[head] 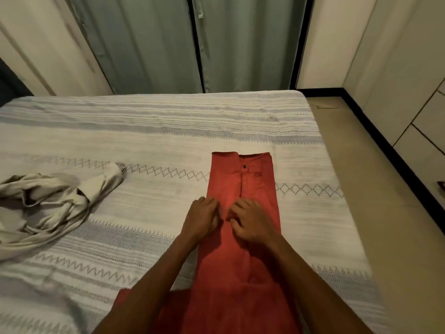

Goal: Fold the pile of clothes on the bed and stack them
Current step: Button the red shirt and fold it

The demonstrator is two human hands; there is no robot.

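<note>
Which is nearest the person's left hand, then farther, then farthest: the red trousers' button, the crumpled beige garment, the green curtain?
From the left hand, in the head view:
1. Button on the red trousers, just ahead and slightly right.
2. Crumpled beige garment, off to the left on the bed.
3. Green curtain, beyond the bed's far edge.

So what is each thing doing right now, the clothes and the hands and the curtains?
Red trousers: laid flat lengthwise on the bed, narrow, waist end far, button done up.
Beige garment: crumpled, unfolded, apart from the trousers.
Left hand: on the trousers, fingers curled at the cloth.
Right hand: on the trousers, fingers curled at the cloth.
Bed cover: spread smooth.
Green curtains: drawn shut.
</note>
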